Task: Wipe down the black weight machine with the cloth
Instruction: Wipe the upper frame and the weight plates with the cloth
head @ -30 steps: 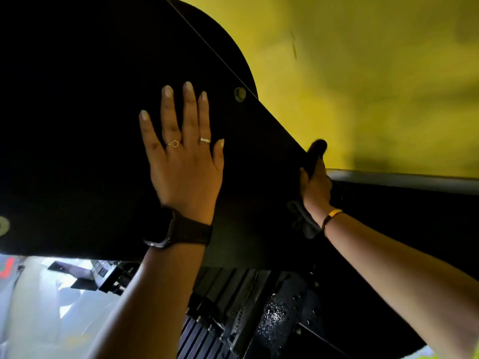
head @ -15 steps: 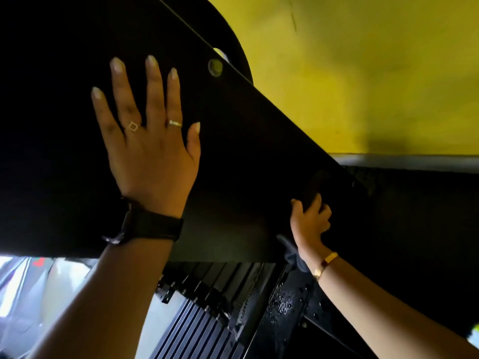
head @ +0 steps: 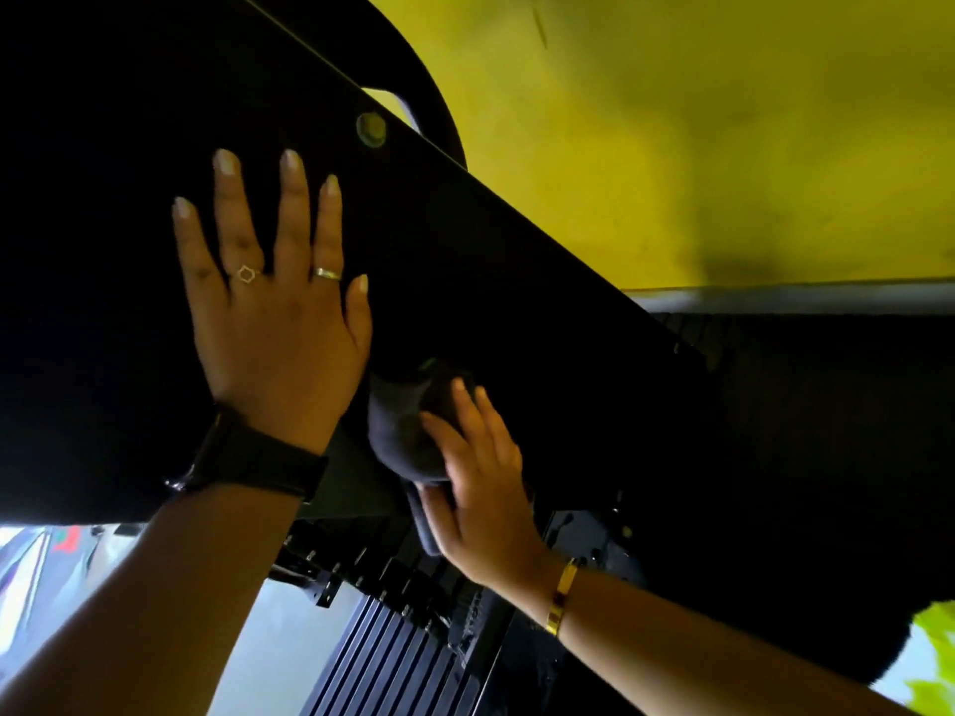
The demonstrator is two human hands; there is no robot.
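Left hand (head: 279, 323) flat on the black weight machine (head: 491, 281) panel, fingers (head: 289, 209) spread, bracing. Right hand (head: 480, 488) just below and beside it, fingers (head: 486, 421) close together and fairly straight, pressing the dark cloth (head: 398, 431) against the panel's lower edge. Cloth bunched, a tail hanging under the palm.

Risks, as judged: cloth is pressed rather than gripped, so a fast stroke could let it slip and drop toward the weight stack (head: 393, 658) below. The hanging tail might snag on the brackets. The dark panel hides missed streaks.
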